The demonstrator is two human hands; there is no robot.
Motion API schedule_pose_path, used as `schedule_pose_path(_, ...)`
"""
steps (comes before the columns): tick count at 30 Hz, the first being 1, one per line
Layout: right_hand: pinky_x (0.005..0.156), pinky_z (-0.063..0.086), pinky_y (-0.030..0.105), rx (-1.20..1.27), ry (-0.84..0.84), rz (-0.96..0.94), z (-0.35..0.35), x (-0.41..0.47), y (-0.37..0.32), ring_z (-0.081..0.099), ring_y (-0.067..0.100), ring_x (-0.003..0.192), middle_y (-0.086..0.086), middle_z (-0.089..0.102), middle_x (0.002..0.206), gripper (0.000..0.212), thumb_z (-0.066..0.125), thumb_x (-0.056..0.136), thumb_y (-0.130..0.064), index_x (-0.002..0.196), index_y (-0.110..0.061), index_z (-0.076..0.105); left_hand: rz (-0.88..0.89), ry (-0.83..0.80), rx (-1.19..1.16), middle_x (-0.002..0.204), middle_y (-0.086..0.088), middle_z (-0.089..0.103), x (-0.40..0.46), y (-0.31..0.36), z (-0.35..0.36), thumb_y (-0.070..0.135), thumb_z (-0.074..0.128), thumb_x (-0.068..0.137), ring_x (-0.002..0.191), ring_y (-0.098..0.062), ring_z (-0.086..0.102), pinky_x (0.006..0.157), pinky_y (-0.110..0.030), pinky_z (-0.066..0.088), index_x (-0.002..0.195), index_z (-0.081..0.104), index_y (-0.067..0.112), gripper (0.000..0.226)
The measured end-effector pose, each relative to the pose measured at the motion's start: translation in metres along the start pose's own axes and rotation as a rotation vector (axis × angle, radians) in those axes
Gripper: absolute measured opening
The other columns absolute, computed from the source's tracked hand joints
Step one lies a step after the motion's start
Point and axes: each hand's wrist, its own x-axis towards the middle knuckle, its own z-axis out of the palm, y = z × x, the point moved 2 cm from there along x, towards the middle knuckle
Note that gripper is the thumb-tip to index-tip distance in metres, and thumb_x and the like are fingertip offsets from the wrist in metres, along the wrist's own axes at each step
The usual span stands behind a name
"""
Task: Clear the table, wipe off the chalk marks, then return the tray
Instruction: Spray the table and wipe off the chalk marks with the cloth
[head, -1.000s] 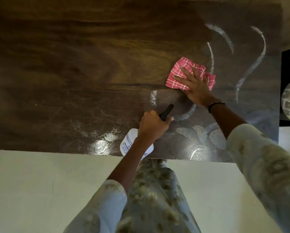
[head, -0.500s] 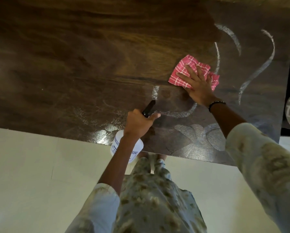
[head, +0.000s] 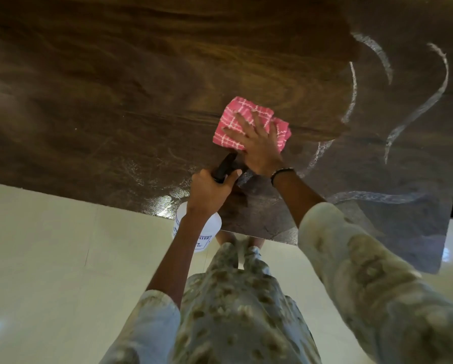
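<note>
Wipe step in progress. Right hand (head: 256,143) lies flat, fingers spread and straight, pressing the pink checked cloth (head: 242,122) onto the table (head: 115,101) just right of frame centre. Over the last second the cloth has come toward 7 o'clock, off the short chalk arc it sat beside and onto the loop that was drawn near the front edge; most of that loop is no longer visible, only its right-hand curve (head: 318,156) shows at 3 o'clock of the hand. Left hand (head: 209,190) grips the black trigger head of the white spray bottle (head: 196,229), fingers curled round it; it has closed in and now sits just beside the right wrist, nozzle pointing toward the cloth at 1 o'clock. Wet sheen on the wood at 9 o'clock of the bottle. Remaining chalk marks (head: 430,101): long arcs at 2 to 3 o'clock, a streak at 4 o'clock. Judgement: left half reads clean, right portion not yet done. Tray not identifiable in view
</note>
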Motion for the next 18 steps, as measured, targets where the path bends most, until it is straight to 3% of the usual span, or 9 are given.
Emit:
schedule_pose_path(3, 0.108, -0.006, 0.065, -0.04, -0.002, -0.166, 0.012, -0.024, -0.013, -0.003, 0.035, 0.146, 0.0, 0.009, 0.16, 0.057, 0.052, 0.091, -0.025, 0.144, -0.038, 0.034, -0.015, -0.006, 0.009, 0.077, -0.017, 0.07, -0.001, -0.002, -0.003, 0.039, 0.073, 0.079, 0.076, -0.03, 0.066, 0.072, -0.035, 0.052, 0.082, 0.07, 0.004, 0.035)
schedule_pose_path(6, 0.11, 0.001, 0.066, -0.062, 0.012, -0.225, 0.013, -0.062, 0.012, 0.005, 0.033, 0.146, 0.001, 0.016, 0.159, 0.073, 0.058, 0.078, -0.008, 0.142, -0.036, 0.037, -0.035, -0.036, 0.03, 0.077, -0.019, 0.069, -0.003, -0.002, -0.004, 0.04, 0.072, 0.079, 0.075, -0.032, 0.067, 0.069, -0.036, 0.051, 0.083, 0.069, -0.001, 0.041)
schedule_pose_path(9, 0.109, 0.002, 0.068, -0.059, 0.082, -0.068, 0.0, -0.089, 0.061, 0.007, 0.033, 0.146, 0.001, 0.017, 0.158, 0.083, 0.06, 0.077, 0.0, 0.143, -0.039, 0.03, -0.011, -0.061, 0.034, 0.075, -0.018, 0.068, -0.006, -0.001, -0.005, 0.041, 0.072, 0.079, 0.074, -0.03, 0.066, 0.069, -0.036, 0.052, 0.08, 0.068, 0.0, 0.042)
schedule_pose_path(14, 0.107, 0.009, 0.072, 0.004, 0.087, 0.319, -0.025, -0.066, 0.093, 0.001, 0.035, 0.146, -0.002, 0.008, 0.16, 0.066, 0.052, 0.091, -0.013, 0.145, -0.042, 0.027, -0.004, -0.07, 0.02, 0.073, -0.017, 0.067, -0.004, -0.004, -0.005, 0.042, 0.072, 0.079, 0.073, -0.03, 0.065, 0.065, -0.031, 0.05, 0.082, 0.067, 0.001, 0.042)
schedule_pose_path(18, 0.106, 0.005, 0.071, 0.018, 0.069, 0.32, -0.024, -0.013, 0.055, -0.004, 0.036, 0.146, -0.003, 0.001, 0.16, 0.064, 0.047, 0.094, -0.017, 0.147, -0.043, 0.02, 0.017, -0.084, 0.02, 0.069, -0.011, 0.064, -0.004, -0.008, -0.004, 0.041, 0.072, 0.079, 0.071, -0.028, 0.065, 0.064, -0.029, 0.049, 0.081, 0.067, 0.003, 0.039)
